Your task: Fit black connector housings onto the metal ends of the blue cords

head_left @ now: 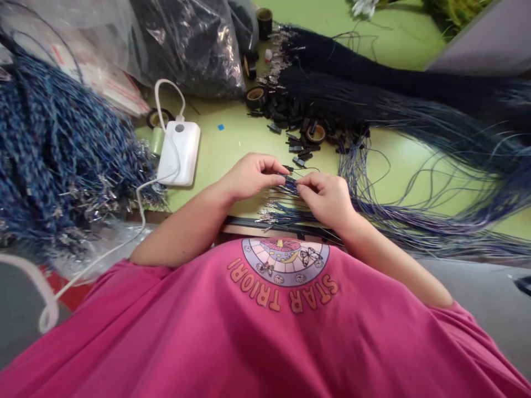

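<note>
My left hand [251, 176] is closed in a pinch on a small black connector [289, 178] just above the green table's near edge. My right hand [326, 194] is closed too, its fingertips pinching thin blue wires [279, 200] right beside that connector. The wires have metal terminals at their ends and fan out to the left below my hands. Both hands nearly touch at the connector.
Loose black connectors [301, 145] and tape rolls [256, 98] lie behind my hands. Long blue wire bundles [435, 166] spread to the right. A heap of twisted blue wires [53, 149] fills the left, beside a white power bank [180, 152] with a cable. Plastic bags [186, 38] sit at the back.
</note>
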Action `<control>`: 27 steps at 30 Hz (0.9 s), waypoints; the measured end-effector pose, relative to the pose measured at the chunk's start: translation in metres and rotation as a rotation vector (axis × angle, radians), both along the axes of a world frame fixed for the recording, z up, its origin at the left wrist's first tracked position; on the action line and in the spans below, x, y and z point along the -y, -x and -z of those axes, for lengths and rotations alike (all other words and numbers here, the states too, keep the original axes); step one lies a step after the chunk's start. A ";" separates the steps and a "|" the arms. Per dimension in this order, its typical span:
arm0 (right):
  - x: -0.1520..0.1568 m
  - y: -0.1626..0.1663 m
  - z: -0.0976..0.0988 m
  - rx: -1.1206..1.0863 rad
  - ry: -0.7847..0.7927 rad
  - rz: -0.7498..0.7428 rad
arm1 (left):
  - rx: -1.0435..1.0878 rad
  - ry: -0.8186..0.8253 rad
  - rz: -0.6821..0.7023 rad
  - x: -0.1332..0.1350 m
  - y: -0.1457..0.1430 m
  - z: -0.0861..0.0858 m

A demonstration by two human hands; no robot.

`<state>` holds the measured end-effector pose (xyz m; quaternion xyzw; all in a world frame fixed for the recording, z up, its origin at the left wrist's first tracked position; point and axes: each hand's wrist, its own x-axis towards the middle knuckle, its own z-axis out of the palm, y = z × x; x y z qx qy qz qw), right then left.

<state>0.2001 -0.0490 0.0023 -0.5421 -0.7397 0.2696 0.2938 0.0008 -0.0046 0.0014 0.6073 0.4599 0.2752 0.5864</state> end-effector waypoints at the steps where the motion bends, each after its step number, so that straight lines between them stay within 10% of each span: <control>1: 0.000 0.000 0.000 -0.005 0.011 -0.014 | -0.005 -0.003 0.006 0.000 0.000 0.001; 15: -0.034 -0.018 0.018 0.213 0.038 -0.046 | -0.280 -0.026 0.237 -0.008 0.018 -0.007; 27: -0.031 -0.019 0.010 0.030 0.021 0.072 | -0.023 0.085 0.084 -0.006 0.010 -0.002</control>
